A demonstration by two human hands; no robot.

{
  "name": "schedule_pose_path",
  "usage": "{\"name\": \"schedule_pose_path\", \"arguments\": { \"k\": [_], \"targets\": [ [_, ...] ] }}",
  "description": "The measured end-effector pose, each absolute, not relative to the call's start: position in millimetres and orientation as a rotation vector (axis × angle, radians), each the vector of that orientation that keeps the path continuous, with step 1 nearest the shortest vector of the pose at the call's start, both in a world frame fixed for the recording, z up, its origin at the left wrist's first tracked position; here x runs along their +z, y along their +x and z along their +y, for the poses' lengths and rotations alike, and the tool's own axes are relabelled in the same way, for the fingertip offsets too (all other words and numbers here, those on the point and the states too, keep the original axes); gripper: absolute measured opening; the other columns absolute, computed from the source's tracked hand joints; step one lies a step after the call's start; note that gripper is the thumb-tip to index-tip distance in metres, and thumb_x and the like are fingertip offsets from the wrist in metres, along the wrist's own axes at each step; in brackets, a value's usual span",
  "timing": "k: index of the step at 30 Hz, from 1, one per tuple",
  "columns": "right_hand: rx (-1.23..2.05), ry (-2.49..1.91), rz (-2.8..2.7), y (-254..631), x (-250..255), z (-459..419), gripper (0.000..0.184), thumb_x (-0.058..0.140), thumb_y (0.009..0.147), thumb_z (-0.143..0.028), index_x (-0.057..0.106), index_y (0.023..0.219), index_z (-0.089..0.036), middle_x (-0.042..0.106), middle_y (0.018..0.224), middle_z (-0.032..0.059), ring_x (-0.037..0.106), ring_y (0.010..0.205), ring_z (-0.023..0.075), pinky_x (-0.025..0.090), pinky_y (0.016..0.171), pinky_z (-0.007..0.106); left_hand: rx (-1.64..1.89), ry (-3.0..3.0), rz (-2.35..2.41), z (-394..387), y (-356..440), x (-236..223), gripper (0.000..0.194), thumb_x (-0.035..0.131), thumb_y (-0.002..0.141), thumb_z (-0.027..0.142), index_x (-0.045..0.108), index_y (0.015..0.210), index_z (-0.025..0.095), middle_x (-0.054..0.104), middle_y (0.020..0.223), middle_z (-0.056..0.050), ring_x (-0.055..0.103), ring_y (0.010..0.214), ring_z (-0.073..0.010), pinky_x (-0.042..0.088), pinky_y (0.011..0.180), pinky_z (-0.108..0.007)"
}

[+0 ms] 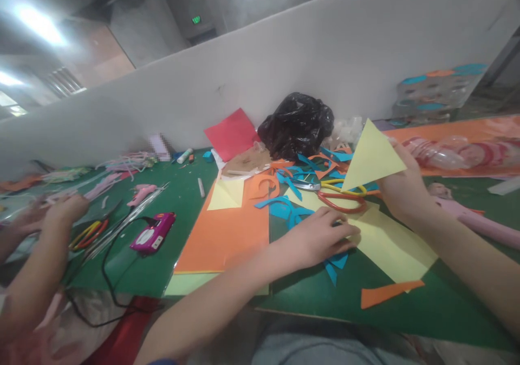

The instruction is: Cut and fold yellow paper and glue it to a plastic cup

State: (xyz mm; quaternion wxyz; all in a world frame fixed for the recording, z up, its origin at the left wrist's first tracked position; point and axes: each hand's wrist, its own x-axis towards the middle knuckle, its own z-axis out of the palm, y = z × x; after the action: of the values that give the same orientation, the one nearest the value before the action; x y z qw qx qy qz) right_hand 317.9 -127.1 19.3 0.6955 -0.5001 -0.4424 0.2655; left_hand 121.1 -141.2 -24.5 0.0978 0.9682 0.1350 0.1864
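Note:
A folded pale yellow paper triangle (374, 156) is raised in my right hand (404, 183), whose fingers grip it from behind and are partly hidden. My left hand (325, 238) hovers or rests over cut blue scraps (284, 209), its fingers loosely curled and apart with nothing visible in them. Its fingertips reach the edge of a flat yellow sheet (396, 243). Just beyond that hand lie scissors (343, 200) with red and yellow handles, their blades among blue and orange offcuts. A smaller creased yellow piece (225, 193) sits on orange sheets (231, 240).
A black plastic bag (298, 124) and red paper (232, 135) stand by the partition. Clear plastic bottles (442, 152) lie at right. An orange strip (390, 293) is near the front edge. At left, another person's hands (67, 210) work beside a purple box (153, 233) with a black cord.

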Motion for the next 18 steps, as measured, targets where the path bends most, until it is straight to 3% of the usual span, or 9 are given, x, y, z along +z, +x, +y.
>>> {"name": "schedule_pose_path", "arguments": {
  "k": [4,10,15,18],
  "targets": [
    [0.588,-1.113,-0.990,314.1,24.3,-130.6,0.033,0.076,0.064,-0.037,0.052,0.083,-0.023,0.055,0.078,-0.0017,0.049,0.069,0.0146,0.039,0.063,0.030,0.435,3.027,0.368,-145.2,120.1,-16.0,0.036,0.042,0.103,0.041,0.072,0.109,0.020,0.068,0.110,-0.012,0.058,0.111,-0.0235,0.050,0.100,-0.035],
    [0.581,-1.106,-0.990,316.8,20.2,-128.1,0.036,0.077,0.060,-0.035,0.054,0.085,-0.023,0.056,0.079,-0.0019,0.050,0.070,0.0142,0.039,0.062,0.029,0.410,3.056,0.363,-151.0,124.5,-10.8,0.037,0.038,0.105,0.029,0.069,0.104,0.010,0.072,0.112,-0.013,0.061,0.108,-0.0215,0.049,0.104,-0.035],
    [0.603,-1.107,-0.986,320.1,15.9,-124.7,0.040,0.080,0.058,-0.038,0.054,0.085,-0.024,0.057,0.076,-0.0042,0.052,0.065,0.0133,0.040,0.058,0.028,0.416,3.028,0.408,-154.3,124.3,-12.1,0.038,0.036,0.105,0.030,0.068,0.110,0.009,0.068,0.118,-0.015,0.059,0.114,-0.0225,0.049,0.104,-0.034],
    [0.615,-1.107,-0.989,318.5,16.6,-125.8,0.042,0.082,0.059,-0.042,0.053,0.084,-0.024,0.058,0.075,-0.0042,0.052,0.062,0.0130,0.042,0.056,0.028,0.406,3.006,0.473,-155.5,121.5,-12.1,0.040,0.037,0.105,0.036,0.069,0.116,0.014,0.065,0.121,-0.015,0.058,0.118,-0.0246,0.047,0.105,-0.037]
  ]
}}
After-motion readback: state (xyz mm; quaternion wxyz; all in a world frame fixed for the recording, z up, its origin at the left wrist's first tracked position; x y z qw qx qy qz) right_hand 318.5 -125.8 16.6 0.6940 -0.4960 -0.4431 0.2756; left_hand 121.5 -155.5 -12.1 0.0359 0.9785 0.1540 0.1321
